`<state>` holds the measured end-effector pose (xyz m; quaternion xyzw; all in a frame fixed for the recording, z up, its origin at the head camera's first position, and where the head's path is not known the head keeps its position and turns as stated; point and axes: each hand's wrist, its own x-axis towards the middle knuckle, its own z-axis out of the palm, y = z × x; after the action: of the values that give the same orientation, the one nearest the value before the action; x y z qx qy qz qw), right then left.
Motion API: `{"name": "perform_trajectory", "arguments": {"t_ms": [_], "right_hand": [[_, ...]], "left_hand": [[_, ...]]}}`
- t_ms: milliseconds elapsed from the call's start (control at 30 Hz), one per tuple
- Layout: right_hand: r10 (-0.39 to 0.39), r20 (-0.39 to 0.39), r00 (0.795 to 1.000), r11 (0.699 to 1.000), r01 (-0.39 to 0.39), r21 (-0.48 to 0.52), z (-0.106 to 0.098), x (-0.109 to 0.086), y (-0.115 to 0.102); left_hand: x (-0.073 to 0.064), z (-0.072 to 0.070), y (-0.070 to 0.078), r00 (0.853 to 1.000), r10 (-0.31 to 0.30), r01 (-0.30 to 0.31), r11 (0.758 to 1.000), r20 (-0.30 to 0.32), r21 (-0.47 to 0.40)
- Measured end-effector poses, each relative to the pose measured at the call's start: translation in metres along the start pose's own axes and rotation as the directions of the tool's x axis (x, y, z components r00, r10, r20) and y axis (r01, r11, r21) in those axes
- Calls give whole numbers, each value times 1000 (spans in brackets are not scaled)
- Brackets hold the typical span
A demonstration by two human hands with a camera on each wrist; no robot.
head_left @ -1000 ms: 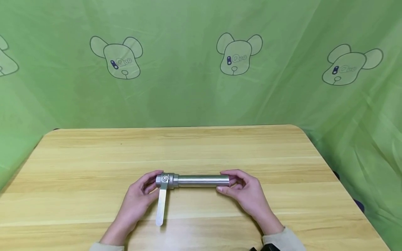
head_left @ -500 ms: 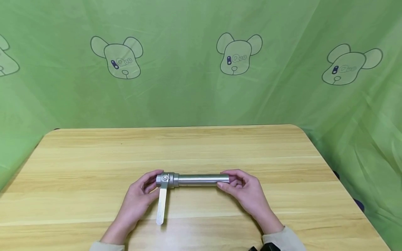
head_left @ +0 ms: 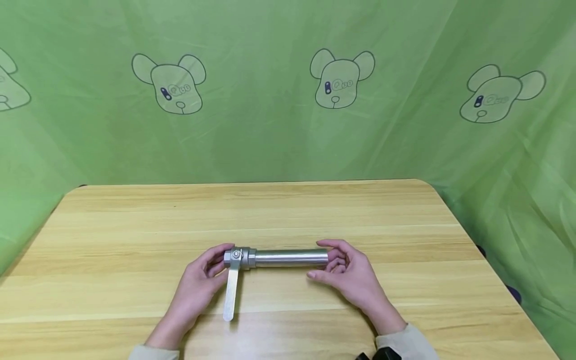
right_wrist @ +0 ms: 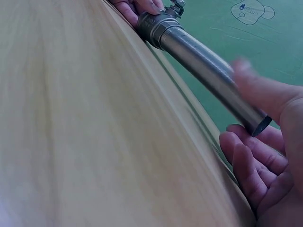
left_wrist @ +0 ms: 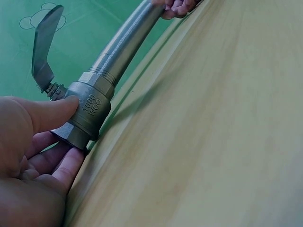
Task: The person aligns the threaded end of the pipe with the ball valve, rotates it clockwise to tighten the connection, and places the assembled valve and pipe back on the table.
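Observation:
A metal ball valve point(head_left: 245, 258) with a long flat lever handle point(head_left: 231, 295) is joined to a straight silver pipe point(head_left: 290, 258). My left hand point(head_left: 198, 287) grips the valve's body at its free end, thumb pressed on the lettered side and fingers under the end in the left wrist view. The lever points toward me in the head view. Around the pipe's free end, my right hand point(head_left: 353, 275) spreads its thumb and index finger apart. In the right wrist view the blurred thumb point(right_wrist: 260, 87) stands off the pipe's side, and the other fingers point(right_wrist: 255, 161) lie loosely bent near the pipe's open end.
The wood-grain table point(head_left: 135, 215) spreads beneath both hands. Behind it and along the sides hangs a green cloth point(head_left: 256, 140) printed with bear heads. A small black object point(head_left: 382, 354) sits by the right sleeve at the bottom edge.
My right thumb touched the pipe half a second ago and now stands away from it, with the index finger lifted a little. The left hand and the valve have hardly moved.

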<state>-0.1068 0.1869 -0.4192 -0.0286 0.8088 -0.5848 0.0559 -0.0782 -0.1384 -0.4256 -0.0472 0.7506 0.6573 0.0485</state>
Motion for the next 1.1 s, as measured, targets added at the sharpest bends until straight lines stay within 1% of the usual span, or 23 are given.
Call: {"name": "perform_trajectory", "arguments": {"t_ms": [67, 200, 300, 567, 700, 900, 1100], "right_hand": [[-8, -3, 1000, 1000, 8, -1, 0, 0, 1], [1, -51, 999, 1000, -2, -23, 0, 0, 1], [-15, -67, 998, 999, 13, -30, 0, -1, 1], [-34, -67, 997, 999, 32, -33, 0, 0, 1], [-21, -70, 997, 999, 19, -35, 1, 0, 0], [6, -65, 998, 1000, -7, -7, 1, 0, 0], [14, -59, 998, 1000, -14, -2, 1, 0, 1]], "left_hand": [[0, 0, 0, 1000, 1, -1, 1000, -1, 3], [-1, 0, 0, 1000, 1, -1, 1000, -2, 12], [-1, 1, 0, 1000, 0, 0, 1000, -3, 15], [-1, 1, 0, 1000, 5, -5, 1000, 5, 2], [-1, 1, 1, 1000, 7, -7, 1000, 3, 5], [-1, 0, 1, 1000, 6, -6, 1000, 1, 9], [-1, 0, 0, 1000, 0, 0, 1000, -3, 16]]}}
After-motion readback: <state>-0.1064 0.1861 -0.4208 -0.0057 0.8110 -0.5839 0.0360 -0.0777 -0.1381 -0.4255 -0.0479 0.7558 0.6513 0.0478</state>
